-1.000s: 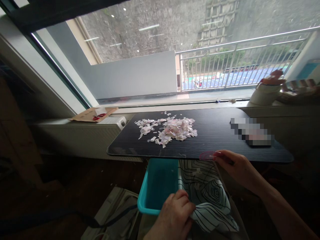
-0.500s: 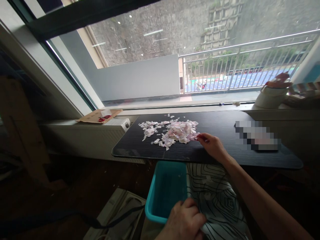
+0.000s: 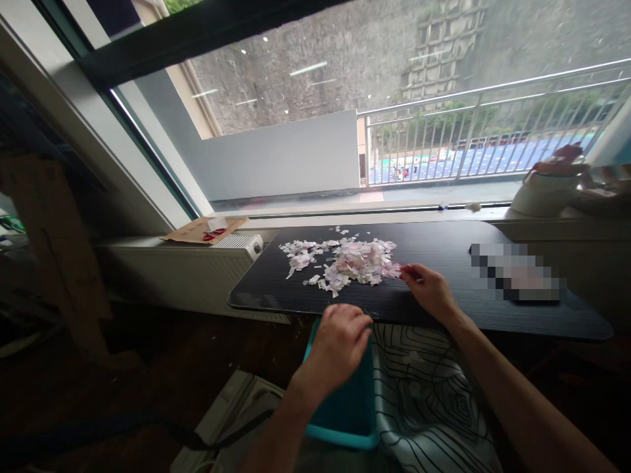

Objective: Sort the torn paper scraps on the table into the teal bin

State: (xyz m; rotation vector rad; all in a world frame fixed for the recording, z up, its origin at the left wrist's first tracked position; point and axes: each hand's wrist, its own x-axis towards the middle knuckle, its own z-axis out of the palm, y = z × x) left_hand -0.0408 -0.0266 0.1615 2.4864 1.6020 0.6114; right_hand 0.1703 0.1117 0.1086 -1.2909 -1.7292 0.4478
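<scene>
The left hand [image 3: 342, 338] is palm-down above the teal bin [image 3: 348, 440], close to the near edge of the counter [image 3: 434, 246]; its fingers curl under, and I cannot tell whether they grip anything. Patterned cloth with dark wavy lines [image 3: 419, 394] lies just right of the bin. Above it, the right hand [image 3: 428, 289] reaches onto the counter, thumb and fingers pinched on a pink, see-through piece [image 3: 393, 270] against the right edge of the heap of paper scraps [image 3: 362, 256]. The scraps spread leftward, too small to read. Farther right lies an item masked by pixels [image 3: 517, 272], any label hidden. Beyond the counter's left end, brown paper [image 3: 190, 230] carries a red-handled object [image 3: 215, 234]; its faint marks are illegible. Outside the window stands a metal railing [image 3: 478, 94].
</scene>
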